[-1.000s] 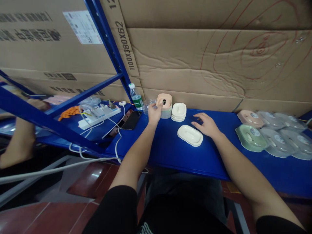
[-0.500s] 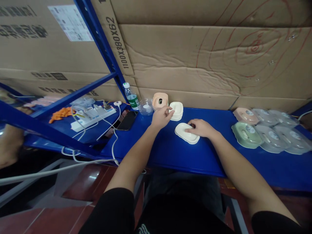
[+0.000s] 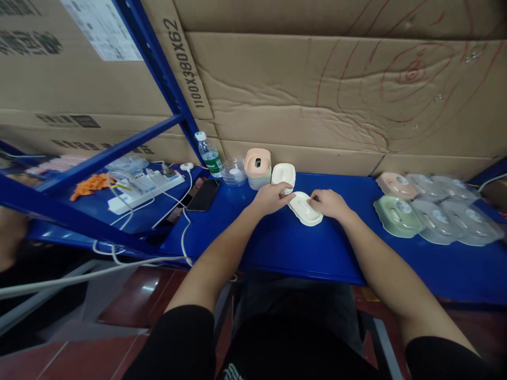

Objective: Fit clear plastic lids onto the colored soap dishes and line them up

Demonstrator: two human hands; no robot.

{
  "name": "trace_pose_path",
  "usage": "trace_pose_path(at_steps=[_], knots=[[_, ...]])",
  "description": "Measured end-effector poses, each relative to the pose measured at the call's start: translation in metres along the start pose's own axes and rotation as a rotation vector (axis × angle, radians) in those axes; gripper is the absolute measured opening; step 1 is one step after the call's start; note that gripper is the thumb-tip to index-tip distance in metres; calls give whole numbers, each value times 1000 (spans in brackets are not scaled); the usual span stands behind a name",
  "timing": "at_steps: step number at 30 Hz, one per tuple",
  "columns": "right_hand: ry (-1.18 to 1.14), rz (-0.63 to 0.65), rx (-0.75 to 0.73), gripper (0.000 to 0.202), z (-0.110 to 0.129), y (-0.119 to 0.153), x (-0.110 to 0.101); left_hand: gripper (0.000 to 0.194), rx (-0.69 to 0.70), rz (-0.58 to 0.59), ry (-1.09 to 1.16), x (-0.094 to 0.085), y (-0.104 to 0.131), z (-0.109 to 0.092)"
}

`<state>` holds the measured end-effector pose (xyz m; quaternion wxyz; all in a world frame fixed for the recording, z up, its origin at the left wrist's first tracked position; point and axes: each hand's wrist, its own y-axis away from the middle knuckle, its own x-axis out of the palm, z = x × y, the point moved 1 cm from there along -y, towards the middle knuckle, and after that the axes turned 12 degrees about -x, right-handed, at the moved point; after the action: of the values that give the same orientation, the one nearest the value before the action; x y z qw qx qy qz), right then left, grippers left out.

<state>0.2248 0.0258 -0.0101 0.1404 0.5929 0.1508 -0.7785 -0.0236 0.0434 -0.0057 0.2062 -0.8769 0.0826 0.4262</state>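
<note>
A shallow cream plastic tray with rounded, wavy edges (image 3: 306, 211) lies at a slant on the blue tabletop between my hands. My left hand (image 3: 274, 198) has its fingers closed at the tray's upper left end, beside the stack behind it. At the right edge, my right hand (image 3: 329, 203) pinches the tray with bent fingers. Just behind, a short stack of cream pieces (image 3: 283, 174) stands next to a stack topped by a peach piece with a dark oval slot (image 3: 257, 162). My left fingertips partly cover the front of the cream stack.
Clear plastic cups (image 3: 233, 173), a water bottle (image 3: 210, 157) and a black phone (image 3: 204, 195) sit to the left. Beyond a blue post are a power strip (image 3: 146, 192), cables and an orange item (image 3: 92, 186). Several lidded boxes (image 3: 399, 216) stand right. A cardboard wall (image 3: 277, 121) backs the table.
My left hand has come off the cream stack and down to the tray. The tray has shifted slightly up, and my right hand stays at its right edge.
</note>
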Motion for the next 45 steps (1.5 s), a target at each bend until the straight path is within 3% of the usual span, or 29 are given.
trace_pose_path(at_steps=[4,11,15,20,26,34,45], knots=[[-67,-71,101,26,-4,-3,1,35,11,28,-9,3,3,-7],[-203,-299,267,27,-7,-3,4,63,165,129,-49,21,10,-18],[-265,-401,286,28,-6,-3,5,54,188,115,-126,25,9,-17],[-415,-506,150,33,-9,-6,12,40,176,55,-154,23,6,-11],[-499,-544,-143,57,-2,-9,19,32,-13,2,-40,15,-3,0],[-503,-403,-410,53,17,-3,26,35,-231,-32,44,8,-13,18],[-376,-340,-399,48,16,1,23,44,-369,-43,89,7,-14,24]])
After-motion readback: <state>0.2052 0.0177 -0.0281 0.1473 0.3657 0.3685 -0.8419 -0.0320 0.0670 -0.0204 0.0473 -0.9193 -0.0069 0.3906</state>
